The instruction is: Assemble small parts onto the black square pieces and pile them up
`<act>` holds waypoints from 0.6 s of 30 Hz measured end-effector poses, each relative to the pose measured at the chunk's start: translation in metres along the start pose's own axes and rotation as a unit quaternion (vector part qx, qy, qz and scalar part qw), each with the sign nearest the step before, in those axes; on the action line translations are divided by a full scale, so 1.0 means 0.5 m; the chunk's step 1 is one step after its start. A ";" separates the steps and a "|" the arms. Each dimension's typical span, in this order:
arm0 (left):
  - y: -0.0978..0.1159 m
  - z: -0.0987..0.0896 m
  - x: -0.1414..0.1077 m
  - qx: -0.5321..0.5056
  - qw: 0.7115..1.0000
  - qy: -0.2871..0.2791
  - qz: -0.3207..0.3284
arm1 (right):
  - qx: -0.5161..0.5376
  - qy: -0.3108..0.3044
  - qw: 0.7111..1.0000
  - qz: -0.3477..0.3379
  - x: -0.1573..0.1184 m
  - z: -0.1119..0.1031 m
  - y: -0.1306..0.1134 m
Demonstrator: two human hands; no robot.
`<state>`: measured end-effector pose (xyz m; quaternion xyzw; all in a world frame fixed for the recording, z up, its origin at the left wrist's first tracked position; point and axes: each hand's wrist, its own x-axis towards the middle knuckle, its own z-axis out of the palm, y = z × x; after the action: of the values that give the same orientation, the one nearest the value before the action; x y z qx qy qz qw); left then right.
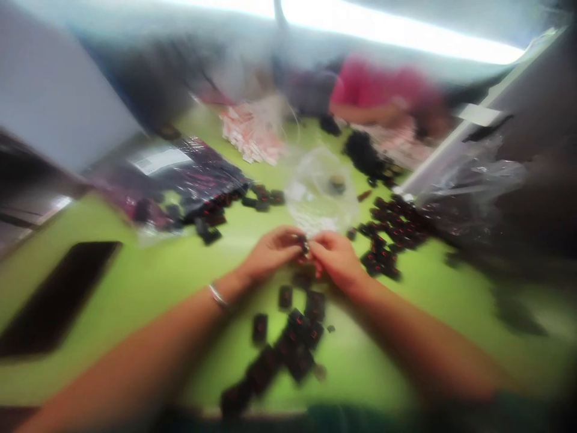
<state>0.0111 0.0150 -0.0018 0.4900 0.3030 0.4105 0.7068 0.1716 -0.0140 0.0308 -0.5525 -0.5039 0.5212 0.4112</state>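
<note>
My left hand (274, 252) and my right hand (338, 258) meet near the middle of the green table (216, 337). Between their fingertips is a small black piece (305, 245), blurred, its kind not clear; both hands are closed on it. Just beyond the fingers lies a clear plastic bag (322, 186) with small white pieces (315, 222) at its near side. Below my hands, between the forearms, small black blocks with red marks (293, 343) lie in a loose heap. A silvery bracelet (217, 296) is on my left wrist.
More black pieces (396, 222) are heaped at right, beside a dark pile with clear plastic (478, 186). A filled plastic bag with a white label (162, 159) lies at left, near a dark flat rectangle (58, 297). Pale orange-white pieces (250, 132) and a person in pink (383, 90) are across the table.
</note>
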 end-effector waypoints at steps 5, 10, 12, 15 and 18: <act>-0.004 -0.003 -0.003 0.086 0.996 0.019 0.001 | -0.035 0.011 0.999 0.026 0.004 0.005 0.008; -0.014 -0.012 -0.006 0.156 0.987 0.001 0.035 | -0.156 0.045 0.986 -0.032 0.012 0.009 0.019; -0.018 -0.015 -0.008 0.180 0.982 0.001 0.051 | -0.183 0.057 0.980 -0.058 0.015 0.012 0.023; -0.016 -0.016 -0.008 0.190 0.980 0.017 0.054 | -0.175 0.050 0.981 -0.064 0.015 0.015 0.023; -0.010 -0.013 -0.003 0.121 0.992 0.023 0.036 | -0.105 0.027 0.994 -0.032 0.008 0.013 0.014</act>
<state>0.0063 0.0154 -0.0087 0.5728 0.3486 0.4067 0.6205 0.1659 -0.0114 0.0222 -0.5898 -0.5621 0.4370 0.3811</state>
